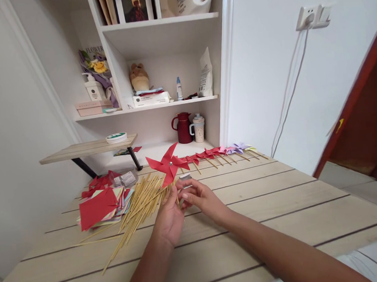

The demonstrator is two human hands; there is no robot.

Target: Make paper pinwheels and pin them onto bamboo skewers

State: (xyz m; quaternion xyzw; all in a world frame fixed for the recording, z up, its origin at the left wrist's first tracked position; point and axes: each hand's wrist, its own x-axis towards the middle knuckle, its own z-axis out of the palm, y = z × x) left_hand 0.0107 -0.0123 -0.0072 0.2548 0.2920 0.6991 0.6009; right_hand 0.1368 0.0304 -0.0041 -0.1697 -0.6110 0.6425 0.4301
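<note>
A red paper pinwheel [170,164] with a silvery pin at its centre stands upright over the table on a thin wooden stick. My left hand [169,216] is closed round the stick below the blades, thumb pointing up. My right hand [202,198] curls in from the right, its bent fingertips at the same stick and partly hidden by the left hand. Just left of my hands lies a loose heap of thin wooden sticks [141,203]. Beside that heap, a red sheet [96,207] tops a stack of coloured paper squares.
Finished pinwheels [213,153] in red, pink, purple and yellow line the table's back edge. Behind the papers sits a clear plastic box [125,179]. A small raised shelf [88,148] stands at the back left. A dark red jug [184,128] and a cup [199,128] are behind.
</note>
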